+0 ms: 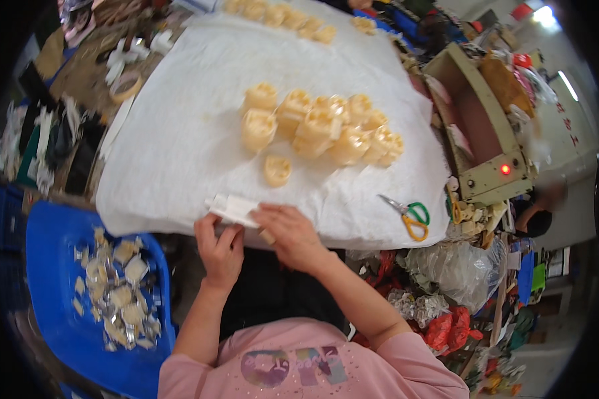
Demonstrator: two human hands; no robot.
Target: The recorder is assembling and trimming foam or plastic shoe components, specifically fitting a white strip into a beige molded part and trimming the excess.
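Observation:
At the near edge of the white cloth, my left hand [219, 253] pinches a white, block-shaped piece [233, 209] with stepped edges, its exact kind unclear. My right hand [289, 234] closes on the right end of that piece, fingers bent over it. A small tan bit [267, 237] shows under the right fingers. Just beyond the hands stands a single cream, tooth-shaped moulded piece [277, 171]. Behind it several more cream pieces [315, 124] are clustered, some stacked on others.
Green-and-orange-handled scissors [411, 217] lie on the white cloth [180, 126] to the right. A blue tub [53, 266] of cream scraps stands lower left. A beige metal box [496, 169] with a red light borders the right side. More cream pieces [283, 16] line the far edge.

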